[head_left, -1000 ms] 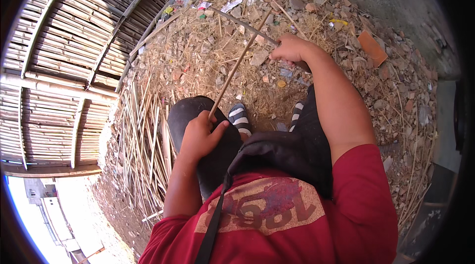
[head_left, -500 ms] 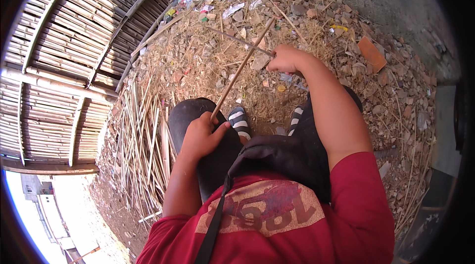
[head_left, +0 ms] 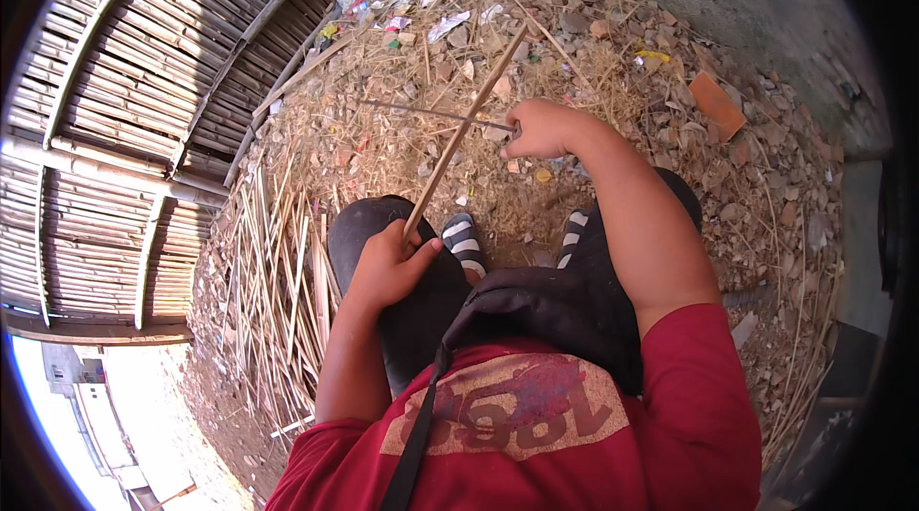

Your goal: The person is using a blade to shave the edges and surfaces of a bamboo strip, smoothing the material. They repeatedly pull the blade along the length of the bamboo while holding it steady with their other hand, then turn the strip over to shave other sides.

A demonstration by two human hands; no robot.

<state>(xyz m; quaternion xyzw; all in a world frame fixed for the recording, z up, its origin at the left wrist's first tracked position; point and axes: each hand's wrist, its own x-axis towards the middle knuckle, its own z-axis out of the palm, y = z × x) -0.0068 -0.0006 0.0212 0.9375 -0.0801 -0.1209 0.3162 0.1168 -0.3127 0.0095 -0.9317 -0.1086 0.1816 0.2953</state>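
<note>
My left hand rests by my left knee, its fingers wrapped round the lower end of a bamboo strip. The strip slants up and away to the right, its far end in the air over the ground. In my right hand, closed, is the near end of a long, thin, dark tool, narrow like a blade; its handle is hidden by my fingers. This tool lies across the strip, past its middle, and its tip points left. Whether it touches the strip I cannot tell.
Long split bamboo strips lie piled left of my left leg. A bamboo slat wall stands at the left, a grey wall at the far right. Rubble, straw and litter cover the ground, with an orange tile piece at the right.
My right hand has moved nearer and slightly left, carrying the thin tool down along the strip and levelling it. My left hand stays in place; the strip has shifted only slightly.
</note>
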